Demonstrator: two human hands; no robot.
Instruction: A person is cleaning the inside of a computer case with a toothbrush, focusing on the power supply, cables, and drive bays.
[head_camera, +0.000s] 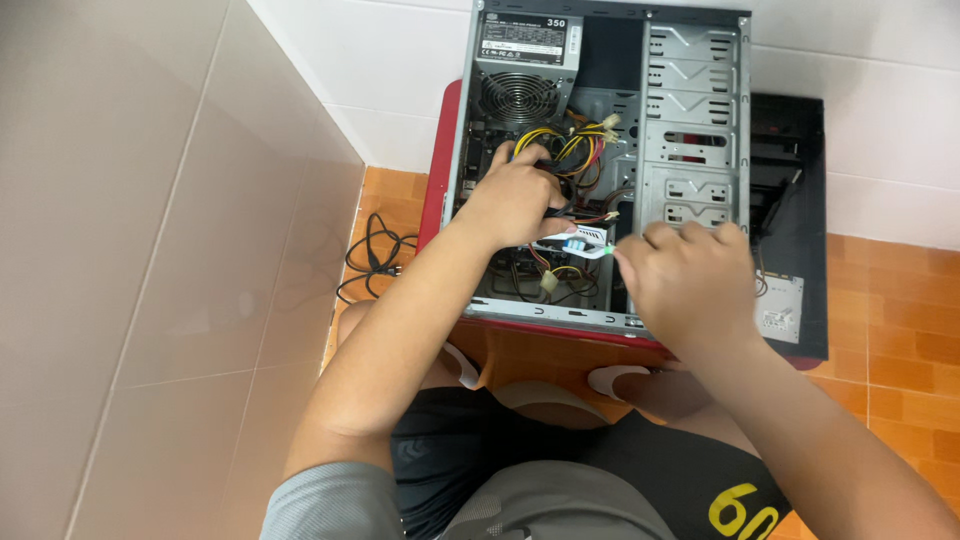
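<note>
An open desktop computer case (655, 25) lies on its side on the floor, its inside facing up. My left hand (510, 200) reaches into the case and grips a bundle of yellow, red and black power cables (575, 145) near the motherboard. My right hand (685, 280) rests at the case's near edge and pinches a small pale green and white part (580, 245) by its end, just right of the left hand. A power supply with a round fan grille (520, 95) fills the far left corner of the case.
Metal drive bays (693, 130) take up the case's right side. A black side panel (800, 180) with a small silver drive (780, 305) lies to the right. A black cord (375, 255) is coiled on the orange floor tiles by the left wall. My knees are below the case.
</note>
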